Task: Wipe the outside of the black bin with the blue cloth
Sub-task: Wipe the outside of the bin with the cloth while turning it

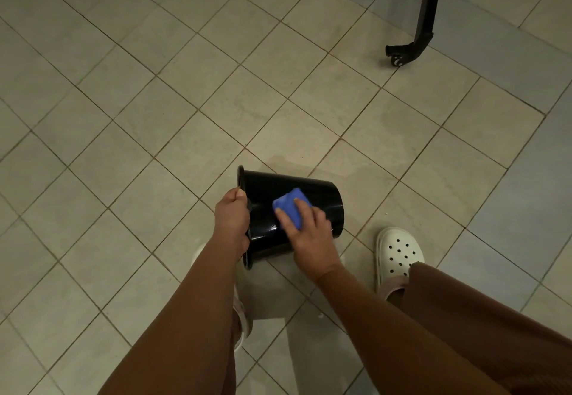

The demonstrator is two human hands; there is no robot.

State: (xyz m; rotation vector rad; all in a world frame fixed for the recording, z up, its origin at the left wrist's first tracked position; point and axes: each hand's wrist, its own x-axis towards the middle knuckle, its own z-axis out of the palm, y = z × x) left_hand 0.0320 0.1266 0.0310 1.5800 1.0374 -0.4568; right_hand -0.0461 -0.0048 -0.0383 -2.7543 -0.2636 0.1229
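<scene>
lying sideways, black bin (322, 196) rim left, gripped by left hand (232, 218); right hand (305, 230) presses blue cloth (291, 206).

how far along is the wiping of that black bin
Mid-wipe. The black bin is tipped sideways, the left hand gripping its rim; the right hand presses the blue cloth on its side wall. A shiny patch shows beside the cloth. The underside is hidden, so probably left.
</scene>
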